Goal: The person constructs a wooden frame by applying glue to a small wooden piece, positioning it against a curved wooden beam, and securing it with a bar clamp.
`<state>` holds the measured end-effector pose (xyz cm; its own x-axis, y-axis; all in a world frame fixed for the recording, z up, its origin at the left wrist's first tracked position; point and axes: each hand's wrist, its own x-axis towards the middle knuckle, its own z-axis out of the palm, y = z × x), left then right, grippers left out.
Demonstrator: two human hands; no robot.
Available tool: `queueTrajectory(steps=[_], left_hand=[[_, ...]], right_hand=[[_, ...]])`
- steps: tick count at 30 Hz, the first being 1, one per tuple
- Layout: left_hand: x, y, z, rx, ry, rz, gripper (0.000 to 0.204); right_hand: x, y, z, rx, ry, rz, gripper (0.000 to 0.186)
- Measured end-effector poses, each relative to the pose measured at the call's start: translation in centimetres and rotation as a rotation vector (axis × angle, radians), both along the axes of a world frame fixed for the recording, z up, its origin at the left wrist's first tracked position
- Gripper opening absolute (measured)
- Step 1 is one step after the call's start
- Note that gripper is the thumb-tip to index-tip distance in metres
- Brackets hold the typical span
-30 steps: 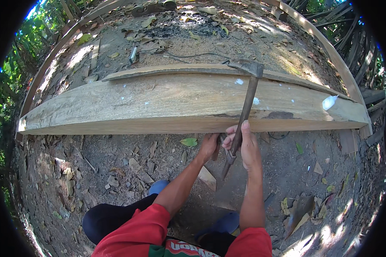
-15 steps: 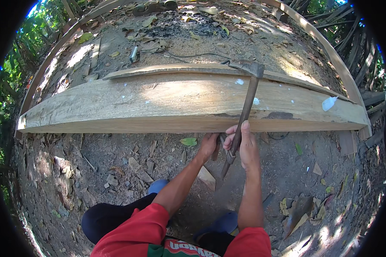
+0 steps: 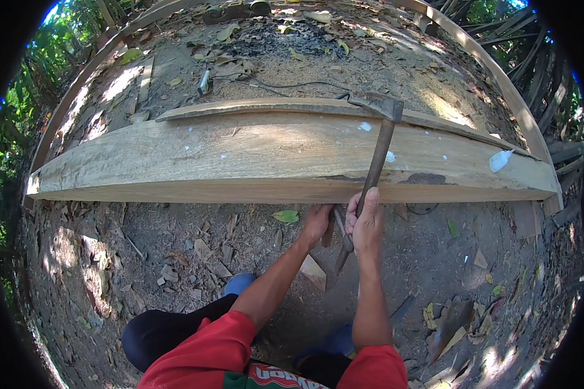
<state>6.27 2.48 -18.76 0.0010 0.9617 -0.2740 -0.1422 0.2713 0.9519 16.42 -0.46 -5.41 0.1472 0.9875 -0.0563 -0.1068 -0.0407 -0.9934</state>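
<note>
A long metal bar clamp (image 3: 377, 159), brown and worn, slants across the near side of a thick curved timber beam (image 3: 266, 146). Its upper jaw reaches over a thin wood strip (image 3: 253, 106) along the beam's far edge. My right hand (image 3: 367, 230) is closed around the bar just below the beam's near edge, thumb up along it. Beside it, my left hand (image 3: 314, 225) is closed on the clamp's lower part, close under the beam; its fingertips are partly hidden. The clamp's lower jaw and bar end show between my hands.
A small white bottle (image 3: 499, 161) lies on the beam's right part, with white spots nearby. A dark cord (image 3: 292, 84) runs over the ground behind. Wood offcuts (image 3: 313, 272) and dry leaves litter the soil by my feet. Long timbers (image 3: 78, 84) curve away at both sides.
My right hand has shifted slightly left, its fingers now wrapped more closely around the bar. The clamp's lower jaw sits a little lower. My left hand stays almost in place.
</note>
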Motion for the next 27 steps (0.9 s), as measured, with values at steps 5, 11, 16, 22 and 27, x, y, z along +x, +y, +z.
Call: queueTrajectory(steps=[5,11,16,22,27], left_hand=[[0.5,-0.3,0.9,0.008,-0.138,0.070,0.041],[1.1,-0.8,2.7,-0.101,-0.117,-0.022,0.040],[0.7,-0.4,0.7,-0.068,-0.128,0.006,0.041],[0.9,0.4,-0.6,-0.025,-0.108,0.033,0.041],[0.8,0.4,0.0,-0.068,-0.093,0.005,0.045]], right_hand=[[-0.3,0.3,1.6,0.019,-0.020,-0.002,0.063],[0.6,0.2,1.5,-0.049,0.002,-0.009,0.062],[0.2,0.2,1.8,-0.045,0.006,0.004,0.063],[0.5,0.3,1.7,-0.074,0.014,0.035,0.063],[0.4,0.3,0.5,-0.030,-0.049,0.023,0.064]])
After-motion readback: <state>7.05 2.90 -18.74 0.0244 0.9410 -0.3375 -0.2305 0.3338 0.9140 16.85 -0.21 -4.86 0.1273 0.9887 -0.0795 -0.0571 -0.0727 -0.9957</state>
